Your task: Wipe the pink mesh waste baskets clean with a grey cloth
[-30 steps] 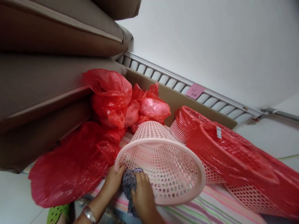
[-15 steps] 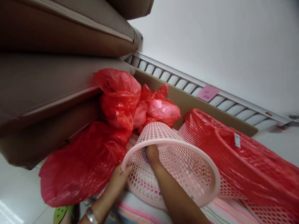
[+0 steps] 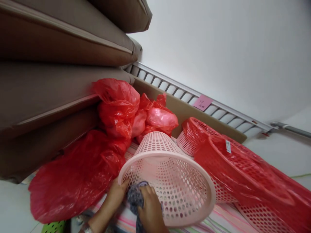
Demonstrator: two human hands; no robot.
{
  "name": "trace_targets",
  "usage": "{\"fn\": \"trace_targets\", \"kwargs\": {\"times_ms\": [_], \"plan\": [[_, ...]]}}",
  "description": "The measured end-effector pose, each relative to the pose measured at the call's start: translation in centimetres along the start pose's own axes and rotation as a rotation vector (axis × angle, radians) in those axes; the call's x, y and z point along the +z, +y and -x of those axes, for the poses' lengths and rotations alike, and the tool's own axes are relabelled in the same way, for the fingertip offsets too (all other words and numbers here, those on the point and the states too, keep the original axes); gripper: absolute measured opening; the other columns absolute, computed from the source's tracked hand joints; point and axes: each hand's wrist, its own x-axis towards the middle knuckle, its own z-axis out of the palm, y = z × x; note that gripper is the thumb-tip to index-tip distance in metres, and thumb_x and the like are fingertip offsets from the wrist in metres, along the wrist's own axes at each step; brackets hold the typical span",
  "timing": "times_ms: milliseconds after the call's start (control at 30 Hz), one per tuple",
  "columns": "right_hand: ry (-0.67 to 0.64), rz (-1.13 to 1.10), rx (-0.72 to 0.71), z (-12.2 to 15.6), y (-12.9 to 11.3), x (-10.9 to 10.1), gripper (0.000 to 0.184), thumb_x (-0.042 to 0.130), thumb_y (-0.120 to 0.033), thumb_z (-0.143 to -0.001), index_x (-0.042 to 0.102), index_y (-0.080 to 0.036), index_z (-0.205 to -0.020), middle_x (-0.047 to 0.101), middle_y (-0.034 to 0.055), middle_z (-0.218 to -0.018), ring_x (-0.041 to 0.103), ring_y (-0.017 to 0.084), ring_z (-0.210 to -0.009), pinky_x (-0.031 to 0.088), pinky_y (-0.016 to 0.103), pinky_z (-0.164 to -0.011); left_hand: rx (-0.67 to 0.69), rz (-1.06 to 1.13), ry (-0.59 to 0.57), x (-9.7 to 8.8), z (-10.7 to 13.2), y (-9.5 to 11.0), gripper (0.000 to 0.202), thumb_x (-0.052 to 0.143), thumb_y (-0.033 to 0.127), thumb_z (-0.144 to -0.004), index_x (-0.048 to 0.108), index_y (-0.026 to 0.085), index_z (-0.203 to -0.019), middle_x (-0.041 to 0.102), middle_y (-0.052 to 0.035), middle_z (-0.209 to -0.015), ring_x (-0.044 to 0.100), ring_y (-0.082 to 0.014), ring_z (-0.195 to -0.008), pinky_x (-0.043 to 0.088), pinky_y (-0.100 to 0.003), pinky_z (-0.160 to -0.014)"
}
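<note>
"Where's the flared, pale-pink perforated plastic basket?"
"Sideways on striped fabric; my left fingers pinch its rim."
"Handling?"
"Light, springy, I'd judge: hold the rim. My right fingers clutch soft, mottled dark-grey cloth."

Shows as a striped cloth in white, pink and green, spread below everything and visible along the near side. Carries a pale pink perforated basket tipped on its side with the wide mouth facing near, and pink baskets wrapped in red plastic just beside it on the right. Also bears red plastic bundles heaped behind the narrow end, with a loose red bag sprawling at the left.
</note>
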Motion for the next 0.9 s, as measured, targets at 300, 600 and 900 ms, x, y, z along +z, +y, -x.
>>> {"fn": "trace_targets", "kwargs": {"times_ms": [300,600,900], "plan": [[0.154,0.047,0.181,-10.0,2.8,0.1,0.044,0.045,-0.007,-0.066,0.061,-0.014,-0.107,0.062,0.0097,-0.104,0.054,0.023,-0.098,0.04,0.03,-0.089,-0.027,0.131,-0.128,2.7,2.1,-3.1,0.052,0.058,0.026,-0.069,0.056,0.011,-0.119,0.059,-0.0137,-0.126,0.052,-0.0262,-0.119,0.037,-0.039,-0.104],[0.133,0.134,0.224,-15.1,5.5,1.2,0.041,0.041,-0.005,-0.073,0.06,-0.012,-0.108,0.062,0.0142,-0.107,0.053,0.026,-0.098,0.036,0.033,-0.085,-0.022,-0.032,0.016,-0.1,-0.7,0.4,0.043,0.065,0.034,-0.066,0.064,0.012,-0.103,0.068,-0.0142,-0.111,0.061,-0.0315,-0.105,0.043,-0.045,-0.097],[0.046,0.145,0.183,-8.7,1.5,-0.3,0.036,0.049,-0.007,-0.067,0.061,-0.012,-0.101,0.061,0.0126,-0.103,0.053,0.025,-0.096,0.037,0.032,-0.086,0.078,-0.026,0.019,0.5,-0.1,0.6,0.04,0.062,0.032,-0.066,0.064,0.012,-0.101,0.067,-0.0138,-0.111,0.058,-0.0298,-0.109,0.039,-0.043,-0.101]]}}
